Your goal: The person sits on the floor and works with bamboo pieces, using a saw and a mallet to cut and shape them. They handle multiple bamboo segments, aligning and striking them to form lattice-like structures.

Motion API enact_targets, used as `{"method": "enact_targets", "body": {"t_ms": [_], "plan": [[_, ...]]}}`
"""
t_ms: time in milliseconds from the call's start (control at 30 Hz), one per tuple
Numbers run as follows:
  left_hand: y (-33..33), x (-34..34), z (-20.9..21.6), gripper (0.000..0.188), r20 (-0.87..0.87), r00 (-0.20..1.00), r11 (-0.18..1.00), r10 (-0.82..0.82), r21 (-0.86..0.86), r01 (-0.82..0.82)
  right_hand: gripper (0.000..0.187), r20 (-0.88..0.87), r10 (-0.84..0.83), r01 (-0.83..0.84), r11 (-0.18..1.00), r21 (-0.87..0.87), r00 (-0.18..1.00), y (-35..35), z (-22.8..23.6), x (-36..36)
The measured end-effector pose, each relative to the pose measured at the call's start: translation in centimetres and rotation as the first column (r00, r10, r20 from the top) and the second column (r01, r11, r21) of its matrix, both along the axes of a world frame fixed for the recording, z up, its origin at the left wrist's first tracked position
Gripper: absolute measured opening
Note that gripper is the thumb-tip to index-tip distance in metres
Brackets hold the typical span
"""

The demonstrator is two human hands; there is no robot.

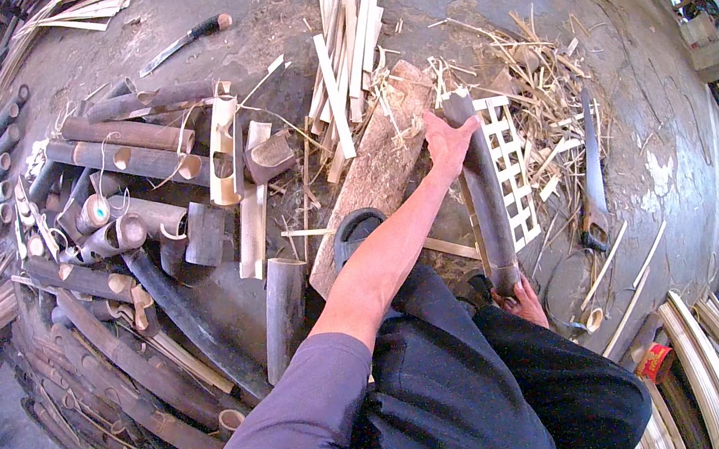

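A dark bamboo pole section (488,193) stretches away from me beside my right knee. My left hand (449,143) is closed round its far end, thumb and fingers on either side. Against its near end my right hand (522,304) is closed, partly hidden behind the tube and my leg. A pale lattice of crossed bamboo strips (510,171) lies just right of the pole. Left of it, under my forearm, lies a rough wooden plank (384,173) with shavings on its far end.
Cut bamboo tubes (144,161) are heaped on the left. Split strips (349,45) lie beyond the plank. A handsaw (594,176) and bamboo scraps (535,81) are on the right; a long knife (186,42) lies far left. Long bamboo slats (699,348) stand at the near right.
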State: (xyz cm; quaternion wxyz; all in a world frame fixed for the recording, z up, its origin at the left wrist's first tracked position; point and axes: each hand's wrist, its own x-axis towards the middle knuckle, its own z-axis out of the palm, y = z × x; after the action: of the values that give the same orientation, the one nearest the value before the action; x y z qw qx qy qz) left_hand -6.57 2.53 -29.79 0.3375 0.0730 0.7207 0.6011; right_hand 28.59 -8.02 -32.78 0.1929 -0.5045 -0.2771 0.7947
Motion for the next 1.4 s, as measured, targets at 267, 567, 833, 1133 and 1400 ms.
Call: {"method": "enact_targets", "body": {"t_ms": [267, 567, 833, 1133, 1400], "plan": [[0.3, -0.3, -1.3, 0.095, 0.018, 0.998, 0.998, -0.055, 0.002, 0.055, 0.052, 0.043, 0.060, -0.061, 0.998, 0.034, 0.997, 0.0, -0.1, 0.2], [0.7, 0.3, -0.5, 0.084, 0.031, 0.998, 0.999, -0.048, 0.024, 0.048, 0.050, 0.350, 0.302, -0.438, 0.790, 0.428, 0.887, 0.5, -2.5, 2.4], [0.8, -0.1, -0.7, 0.085, 0.025, 1.000, 1.000, -0.014, 0.006, 0.014, 0.047, 0.000, 0.027, -0.027, 0.999, 0.045, 1.000, 0.5, 1.4, -1.6], [0.7, -0.1, -1.0, 0.089, 0.009, 1.000, 1.000, -0.022, -0.007, 0.022, 0.046, 0.042, 0.062, -0.065, 0.995, 0.076, 0.997, 0.2, -0.6, 0.6], [1.0, -0.3, -1.8, 0.092, -0.133, 0.989, 0.998, -0.069, 0.000, 0.070, 0.044, 0.148, 0.169, -0.210, 0.920, 0.330, 0.974, 0.3, -2.8, 1.7]]}}
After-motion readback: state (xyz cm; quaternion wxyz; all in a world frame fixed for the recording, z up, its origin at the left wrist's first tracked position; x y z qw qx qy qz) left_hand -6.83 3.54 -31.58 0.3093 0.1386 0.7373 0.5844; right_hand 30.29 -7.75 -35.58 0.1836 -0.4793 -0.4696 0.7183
